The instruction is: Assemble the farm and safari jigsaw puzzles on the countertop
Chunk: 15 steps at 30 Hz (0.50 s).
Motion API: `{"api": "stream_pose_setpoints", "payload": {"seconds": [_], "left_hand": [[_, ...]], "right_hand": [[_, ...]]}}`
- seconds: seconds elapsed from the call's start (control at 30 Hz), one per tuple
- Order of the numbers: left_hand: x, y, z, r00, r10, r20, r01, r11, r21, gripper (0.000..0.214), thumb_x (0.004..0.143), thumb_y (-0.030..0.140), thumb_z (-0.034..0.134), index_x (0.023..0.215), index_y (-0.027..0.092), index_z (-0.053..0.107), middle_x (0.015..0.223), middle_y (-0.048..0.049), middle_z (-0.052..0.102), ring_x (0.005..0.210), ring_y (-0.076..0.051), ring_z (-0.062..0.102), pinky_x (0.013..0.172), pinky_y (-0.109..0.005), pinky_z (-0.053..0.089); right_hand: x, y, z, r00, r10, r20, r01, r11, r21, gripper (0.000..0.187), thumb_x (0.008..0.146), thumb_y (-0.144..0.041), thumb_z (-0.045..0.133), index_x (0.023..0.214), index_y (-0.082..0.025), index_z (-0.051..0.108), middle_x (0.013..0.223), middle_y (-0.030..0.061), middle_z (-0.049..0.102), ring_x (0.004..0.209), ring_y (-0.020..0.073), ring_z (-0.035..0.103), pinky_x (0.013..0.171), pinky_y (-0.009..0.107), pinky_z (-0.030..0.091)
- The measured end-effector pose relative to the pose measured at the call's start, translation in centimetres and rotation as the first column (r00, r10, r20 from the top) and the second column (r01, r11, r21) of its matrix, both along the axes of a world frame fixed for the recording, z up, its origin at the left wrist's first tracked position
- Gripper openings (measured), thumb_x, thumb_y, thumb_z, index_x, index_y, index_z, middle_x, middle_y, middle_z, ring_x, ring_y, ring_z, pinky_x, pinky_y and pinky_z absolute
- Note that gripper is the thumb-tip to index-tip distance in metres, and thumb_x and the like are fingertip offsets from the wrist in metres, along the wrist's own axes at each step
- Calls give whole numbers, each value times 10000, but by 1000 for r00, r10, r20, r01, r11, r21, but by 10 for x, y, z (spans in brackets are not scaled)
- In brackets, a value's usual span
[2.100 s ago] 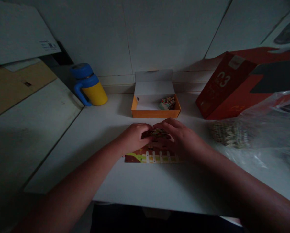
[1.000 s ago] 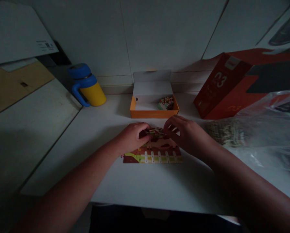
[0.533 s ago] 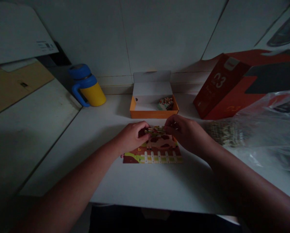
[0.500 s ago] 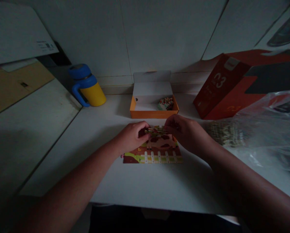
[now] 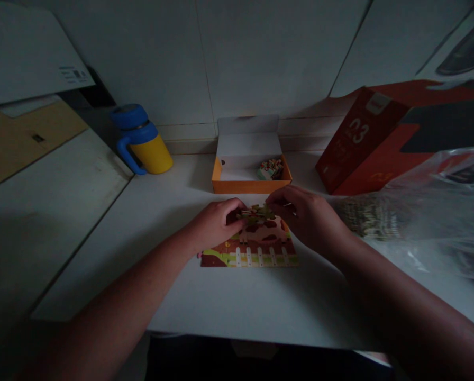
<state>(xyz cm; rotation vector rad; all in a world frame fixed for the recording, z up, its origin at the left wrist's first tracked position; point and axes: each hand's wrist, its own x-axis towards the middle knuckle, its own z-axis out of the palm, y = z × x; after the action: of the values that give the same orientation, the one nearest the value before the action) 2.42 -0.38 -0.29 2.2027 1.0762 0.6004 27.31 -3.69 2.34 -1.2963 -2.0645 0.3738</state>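
Pieces [image 5: 257,215] sit clasped by the left hand [image 5: 218,222] over the cow picture [image 5: 263,248] in front of the orange box [image 5: 245,187], the right hand [image 5: 305,209] bunched alongside, hold unclear; we judge sorting underway, next move needing fingertip control.

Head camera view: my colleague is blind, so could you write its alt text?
A left hand and right hand handle small flat pieces over a cow-and-fence picture on a white table. Behind, an open orange box stands between a blue-and-yellow flask and red box.
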Motion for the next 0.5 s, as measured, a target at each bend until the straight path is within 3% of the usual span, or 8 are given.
{"api": "stream_pose_setpoints", "payload": {"seconds": [0.27, 0.5], "left_hand": [[0, -1, 3, 999, 19, -40, -18, 1000, 19, 112, 909, 225, 661, 1021, 213, 663, 890, -3, 731, 773, -168, 664, 692, -313, 478], [-1, 0, 0, 999, 13, -33, -13, 1000, 12, 131, 915, 242, 671, 1043, 214, 668, 955, -23, 751, 835, -184, 694, 746, -329, 516]], "right_hand": [[4, 1, -1, 986, -109, -126, 99, 992, -84, 95, 936, -176, 618, 977, -211, 696, 917, 36, 752, 785, 188, 701, 714, 293, 510], [3, 1, 1, 998, -32, -50, 35, 998, 60, 101, 951, -140, 591, 956, -195, 675, 964, 68, 732, 840, 195, 694, 759, 299, 527]]}}
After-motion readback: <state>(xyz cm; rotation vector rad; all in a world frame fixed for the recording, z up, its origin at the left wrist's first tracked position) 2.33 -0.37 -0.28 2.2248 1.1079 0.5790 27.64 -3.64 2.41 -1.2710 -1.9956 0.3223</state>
